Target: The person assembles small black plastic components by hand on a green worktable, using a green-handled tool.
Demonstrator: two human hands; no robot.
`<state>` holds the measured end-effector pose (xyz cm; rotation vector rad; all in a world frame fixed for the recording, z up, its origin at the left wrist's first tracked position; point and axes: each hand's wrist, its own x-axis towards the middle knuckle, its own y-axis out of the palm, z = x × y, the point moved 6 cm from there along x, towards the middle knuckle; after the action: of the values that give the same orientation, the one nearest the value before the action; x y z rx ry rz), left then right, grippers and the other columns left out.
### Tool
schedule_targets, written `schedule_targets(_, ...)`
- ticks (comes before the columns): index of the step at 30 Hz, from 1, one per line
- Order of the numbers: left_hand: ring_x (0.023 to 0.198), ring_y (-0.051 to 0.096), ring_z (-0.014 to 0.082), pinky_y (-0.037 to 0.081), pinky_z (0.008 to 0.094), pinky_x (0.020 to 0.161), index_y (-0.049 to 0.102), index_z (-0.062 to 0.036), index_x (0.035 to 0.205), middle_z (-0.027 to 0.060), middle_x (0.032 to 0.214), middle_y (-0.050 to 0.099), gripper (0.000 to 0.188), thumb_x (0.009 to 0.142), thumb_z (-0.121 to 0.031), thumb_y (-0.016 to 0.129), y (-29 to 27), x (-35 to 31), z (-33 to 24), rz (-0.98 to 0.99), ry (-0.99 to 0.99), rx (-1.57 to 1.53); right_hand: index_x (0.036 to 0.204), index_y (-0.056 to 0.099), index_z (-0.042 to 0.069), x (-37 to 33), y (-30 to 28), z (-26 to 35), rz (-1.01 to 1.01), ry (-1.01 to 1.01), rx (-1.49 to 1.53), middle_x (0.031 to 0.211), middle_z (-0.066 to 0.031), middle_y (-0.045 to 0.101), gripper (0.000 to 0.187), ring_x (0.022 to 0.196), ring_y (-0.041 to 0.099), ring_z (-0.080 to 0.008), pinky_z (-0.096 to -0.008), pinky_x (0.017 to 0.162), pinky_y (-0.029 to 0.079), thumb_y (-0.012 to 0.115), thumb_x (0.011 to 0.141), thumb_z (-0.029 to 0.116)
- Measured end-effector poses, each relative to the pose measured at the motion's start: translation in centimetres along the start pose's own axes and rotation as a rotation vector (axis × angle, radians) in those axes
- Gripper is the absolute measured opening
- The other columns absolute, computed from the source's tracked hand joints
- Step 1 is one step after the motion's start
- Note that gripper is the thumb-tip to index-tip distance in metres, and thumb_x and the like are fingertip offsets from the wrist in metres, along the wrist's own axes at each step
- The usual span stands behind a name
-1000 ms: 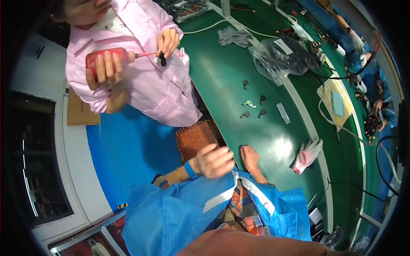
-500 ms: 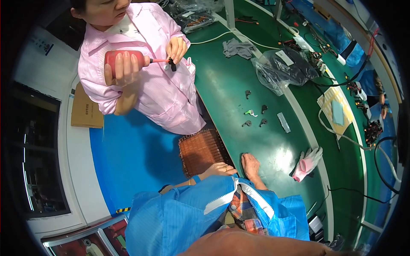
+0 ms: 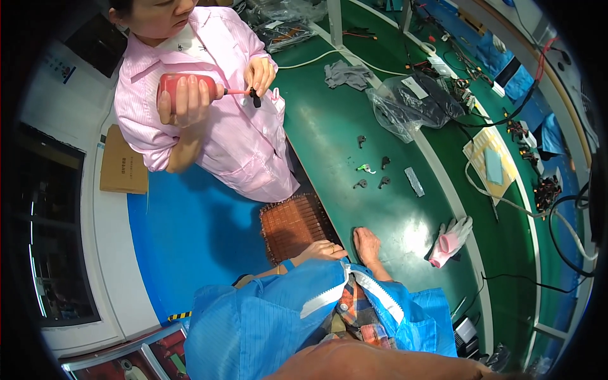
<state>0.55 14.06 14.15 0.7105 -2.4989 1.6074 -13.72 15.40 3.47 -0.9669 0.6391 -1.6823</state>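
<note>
My left hand, with a ring and a blue wristband, rests by the table's near edge beside the open blue jacket. Its fingers lie loosely over the edge with nothing seen in them. On the green table lies my right hand, its fingers curled in and no thing visible in it. Beyond it sit several small dark plastic parts and one green-and-white part. Across from me a co-worker in a pink coat holds a red squeeze bottle, its thin nozzle touching a small black part.
A silver strip and pink-and-white gloves lie to the right. Farther off are a grey cloth and a clear plastic bag. A brown woven seat stands below the table edge; a cardboard box is at left.
The view has shifted slightly, so the table things appear a little farther left. My hands stay in place; the co-worker still holds the bottle nozzle at the black part.
</note>
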Motion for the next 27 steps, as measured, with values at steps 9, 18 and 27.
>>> schedule_targets(9,0.071,0.057,0.017,0.045,0.0269,0.067,0.058,-0.0082,0.099,0.0037,0.086,0.057,0.027,0.073,-0.015,0.056,0.2,-0.3,-0.3,-0.033,-0.029,-0.05,0.085,0.054,0.009,-0.1,-0.2,0.1,-0.01,0.003,0.0,0.077,-0.0062,0.057,0.007,0.065,0.057,-0.0269,-0.0355,0.056,0.045,0.058,0.08,0.012)
schedule_targets(18,0.07,0.057,0.0167,0.046,0.0282,0.067,0.058,-0.0086,0.098,0.0035,0.083,0.058,0.026,0.073,-0.015,0.057,-0.6,0.3,-0.7,-0.08,-0.009,0.015,0.083,0.054,0.009,0.5,-0.7,0.9,-0.019,-0.01,-0.016,0.074,-0.0047,0.054,0.006,0.066,0.057,-0.0233,-0.0331,0.058,0.047,0.058,0.081,0.014)
schedule_targets(27,0.068,0.058,0.0186,0.048,0.0298,0.066,0.058,-0.0081,0.098,0.0039,0.084,0.059,0.028,0.071,-0.013,0.059,0.7,0.2,0.2,0.027,-0.064,-0.052,0.084,0.054,0.009,0.4,-0.1,-0.1,-0.009,0.017,0.008,0.075,-0.0056,0.055,0.006,0.065,0.056,-0.025,-0.0338,0.056,0.045,0.057,0.081,0.013)
